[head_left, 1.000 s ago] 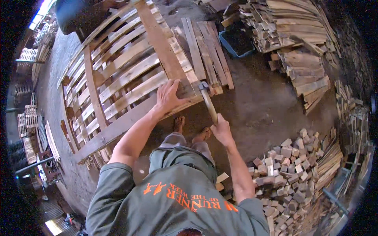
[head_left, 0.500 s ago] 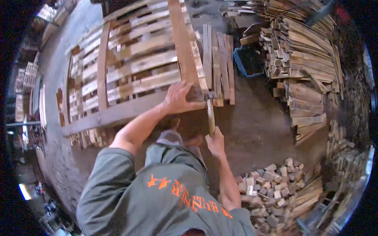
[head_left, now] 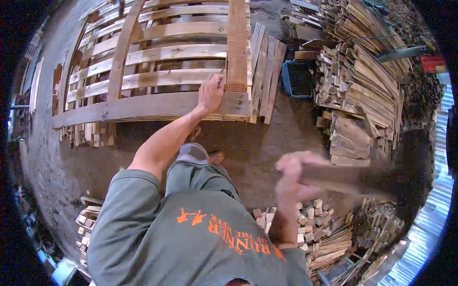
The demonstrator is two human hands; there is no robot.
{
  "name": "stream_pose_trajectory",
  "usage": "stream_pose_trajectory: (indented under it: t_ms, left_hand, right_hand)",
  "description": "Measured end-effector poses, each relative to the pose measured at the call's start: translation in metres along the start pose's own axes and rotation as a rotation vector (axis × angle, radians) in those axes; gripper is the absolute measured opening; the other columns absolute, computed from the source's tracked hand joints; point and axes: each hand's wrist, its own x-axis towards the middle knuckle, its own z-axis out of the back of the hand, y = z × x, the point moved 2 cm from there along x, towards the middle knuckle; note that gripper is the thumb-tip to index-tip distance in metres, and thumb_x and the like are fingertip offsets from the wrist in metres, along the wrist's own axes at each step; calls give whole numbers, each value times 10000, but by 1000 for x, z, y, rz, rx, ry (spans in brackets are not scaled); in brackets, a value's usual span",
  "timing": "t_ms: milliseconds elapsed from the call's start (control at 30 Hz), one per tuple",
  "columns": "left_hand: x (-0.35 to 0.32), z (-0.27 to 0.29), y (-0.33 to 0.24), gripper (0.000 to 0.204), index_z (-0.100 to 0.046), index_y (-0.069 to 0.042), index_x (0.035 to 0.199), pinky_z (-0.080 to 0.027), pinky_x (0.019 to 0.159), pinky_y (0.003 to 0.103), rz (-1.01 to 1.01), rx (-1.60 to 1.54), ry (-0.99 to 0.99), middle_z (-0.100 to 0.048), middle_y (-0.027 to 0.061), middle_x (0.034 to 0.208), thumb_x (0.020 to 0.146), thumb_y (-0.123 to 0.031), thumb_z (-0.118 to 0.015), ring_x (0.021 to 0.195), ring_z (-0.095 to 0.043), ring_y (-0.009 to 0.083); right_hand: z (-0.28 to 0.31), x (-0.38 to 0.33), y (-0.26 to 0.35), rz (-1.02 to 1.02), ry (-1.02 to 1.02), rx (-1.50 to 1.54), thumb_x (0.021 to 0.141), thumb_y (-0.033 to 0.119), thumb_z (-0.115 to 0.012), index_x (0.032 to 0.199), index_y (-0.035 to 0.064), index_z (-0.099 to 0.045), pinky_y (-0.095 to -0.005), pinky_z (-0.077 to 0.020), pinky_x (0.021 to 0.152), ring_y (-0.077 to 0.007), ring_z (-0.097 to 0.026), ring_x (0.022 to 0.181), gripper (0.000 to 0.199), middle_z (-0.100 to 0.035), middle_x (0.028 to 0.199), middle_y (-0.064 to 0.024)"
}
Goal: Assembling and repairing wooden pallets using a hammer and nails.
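While the left hand (head_left: 211, 93) lies flat on the wooden pallet (head_left: 157, 71), its fingers spread and pressed down where the near cross board meets an upright board (head_left: 237, 45), the right hand (head_left: 291, 178) is up and off to the right, closed round the handle of a hammer (head_left: 353, 180). That hand and the tool are smeared by motion, so the head of the hammer is only a dark blur out toward the right; the grip looks like a full fist, though the fingers cannot be told apart. The hammer is well apart from the pallet, over the dark dirt floor (head_left: 267, 138).

Made of pale slats nailed across longer boards, the pallet stands between the person and the far wall, with its near edge just beyond a sandalled foot (head_left: 217, 156). Against its right side lean a few loose planks (head_left: 267, 71), and just beside them sits a blue plastic crate (head_left: 298, 78). Further right rises a big stack of rough boards (head_left: 362, 81). Below the right hand lies a heap of small wooden blocks (head_left: 310, 224), with more offcuts to its right. Another small pile of blocks (head_left: 88, 224) lies at the lower left. The person wears a grey-green shirt (head_left: 181, 243) with orange print and grey trousers.
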Motion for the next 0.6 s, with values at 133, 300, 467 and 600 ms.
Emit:
stream_pose_trajectory:
  t_ms: [133,300,467,600]
  left_hand:
    - [7,-6,-1,141,-578,-30,965,-463,738,442,26,-24,42,-601,189,940,873,-119,-520,865,-574,397]
    - [1,-4,10,134,-580,-16,965,-463,732,433,25,-74,1,-602,192,924,853,-77,-540,865,-580,390]
    - [2,-3,0,129,-574,-10,958,-464,729,434,-19,-67,9,-599,196,923,852,-79,-546,862,-579,393]
    - [2,-4,6,138,-577,-22,969,-473,707,407,-11,-91,8,-599,175,902,866,-112,-560,812,-591,341]
  right_hand:
    - [4,-25,-108,-177,296,-846,791,37,-556,852,32,-512,-239,-449,527,-108,-523,588,75,-540,714,-58]
    - [-10,-4,-58,-541,182,-565,785,17,-555,904,13,-513,-240,-424,463,-87,-517,520,127,-539,639,-26]
    - [2,50,51,478,184,-327,821,12,-546,977,56,-448,-287,-469,475,-151,-523,519,189,-541,666,-74]
    - [-29,14,14,617,-74,56,822,29,-554,899,102,-581,-323,-518,555,-208,-592,595,110,-622,812,-101]
